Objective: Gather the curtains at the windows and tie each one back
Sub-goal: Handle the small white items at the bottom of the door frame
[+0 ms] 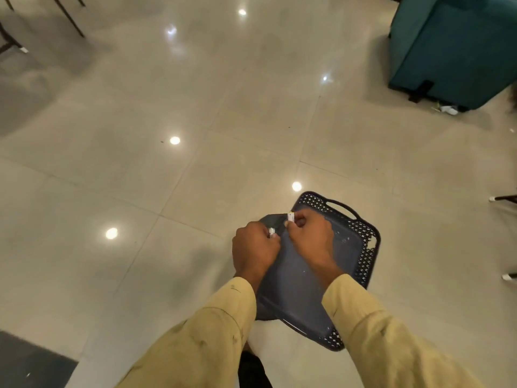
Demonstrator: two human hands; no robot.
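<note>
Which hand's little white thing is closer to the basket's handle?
The right hand's white piece: it sits higher, toward the basket's handle, while the left hand's white piece is lower and farther from it.

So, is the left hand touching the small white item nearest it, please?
Touching: the head view shows the left hand gripping that small white item in curled fingers.

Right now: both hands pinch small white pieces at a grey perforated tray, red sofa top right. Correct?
Not quite. The sofa is teal, not red, as the head view shows. The rest holds: the left hand and the right hand each pinch a small white piece at the grey perforated tray.
</note>
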